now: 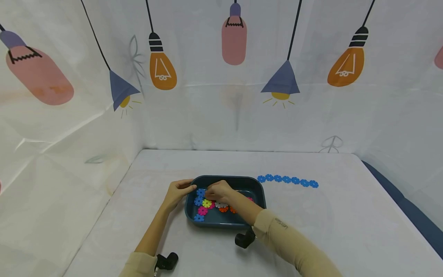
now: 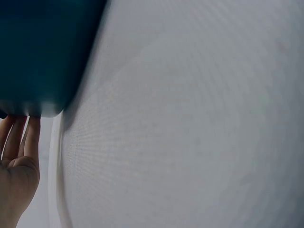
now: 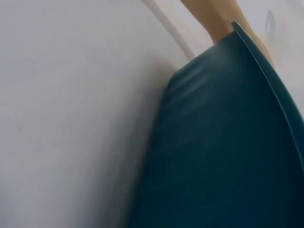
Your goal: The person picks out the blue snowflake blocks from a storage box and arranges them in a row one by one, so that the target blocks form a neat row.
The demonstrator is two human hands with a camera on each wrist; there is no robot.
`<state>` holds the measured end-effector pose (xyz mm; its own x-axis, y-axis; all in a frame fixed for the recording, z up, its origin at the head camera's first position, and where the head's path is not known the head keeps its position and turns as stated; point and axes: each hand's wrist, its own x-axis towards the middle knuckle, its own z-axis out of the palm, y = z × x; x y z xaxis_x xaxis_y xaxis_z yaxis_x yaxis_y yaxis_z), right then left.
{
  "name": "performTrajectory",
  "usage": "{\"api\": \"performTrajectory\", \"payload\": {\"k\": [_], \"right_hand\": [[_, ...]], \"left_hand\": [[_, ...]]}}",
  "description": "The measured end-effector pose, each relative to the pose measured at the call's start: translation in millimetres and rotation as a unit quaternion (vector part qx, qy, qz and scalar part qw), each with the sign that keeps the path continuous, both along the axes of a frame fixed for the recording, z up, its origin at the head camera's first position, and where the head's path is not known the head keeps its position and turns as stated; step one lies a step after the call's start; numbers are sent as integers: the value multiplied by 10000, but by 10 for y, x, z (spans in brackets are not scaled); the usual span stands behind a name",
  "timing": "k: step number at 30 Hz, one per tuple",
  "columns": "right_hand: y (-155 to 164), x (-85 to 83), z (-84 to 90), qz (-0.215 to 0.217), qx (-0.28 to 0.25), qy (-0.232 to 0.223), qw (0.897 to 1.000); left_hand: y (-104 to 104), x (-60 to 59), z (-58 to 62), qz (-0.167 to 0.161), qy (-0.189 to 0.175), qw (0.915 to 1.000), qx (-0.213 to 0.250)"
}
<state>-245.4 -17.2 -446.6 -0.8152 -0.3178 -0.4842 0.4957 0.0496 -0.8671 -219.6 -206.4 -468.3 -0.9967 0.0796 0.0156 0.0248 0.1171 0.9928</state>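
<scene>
White sheeted walls (image 1: 207, 115) printed with orange, pink and blue hanging lamps, enclosing one pale table (image 1: 346, 211). On it, left of centre, one dark teal rectangular tray (image 1: 221, 224), long axis left to right. At its far left corner, left hand (image 1: 175, 192), thumb over the rim, fingers against the outside, pinching the edge. Over the tray's left half, right hand (image 1: 221, 191), fingers bent down and bunched narrow; any piece between the fingertips hidden, so cannot tell. Beyond and right of both hands, one row of seven bright blue flower-shaped discs (image 1: 286, 179), also running left to right, left end just beside the tray's far right corner. Inside the tray, mostly left and on the near side of the right fingertips, loose flower-shaped discs (image 1: 207, 203); right hand the nearer to most. Visible count: three blue, three pink, two orange, one yellow, one white; possibly others covered by the right hand.
</scene>
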Motion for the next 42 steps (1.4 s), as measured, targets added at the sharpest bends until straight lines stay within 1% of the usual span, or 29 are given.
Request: {"api": "performTrajectory", "payload": {"k": [3, 8, 11, 15, 21, 26, 31, 37, 42], "right_hand": [[-73, -17, -38, -86, -316, -146, 9994], [-214, -19, -64, -235, -958, -356, 9945], [-282, -13, -63, -326, -1118, -366, 9925], [-331, -6, -55, -392, -932, -295, 9944], [-297, -4, -24, -307, -610, -212, 9974], [-133, -28, -16, -322, -480, 24, 9983], [94, -56, 17, -292, -496, 486, 9972], [428, -37, 112, -269, -525, 960, 9936], [744, -25, 184, -179, -572, 1214, 9908]], "left_hand": [[-23, -50, -115, 49, 65, 10000, 28], [-26, -47, -121, 45, 164, 9999, 26], [-28, -49, -113, 52, 181, 9998, 45], [-29, -54, -105, 69, 153, 9999, 8], [-36, -49, -110, 62, 110, 9999, -23], [-36, -42, -104, 6, 131, 9999, 8], [-26, -38, -98, 83, 95, 9999, 1], [-16, -39, -107, 153, 141, 9997, -88], [-13, -37, -102, 167, 119, 9998, -37]]}}
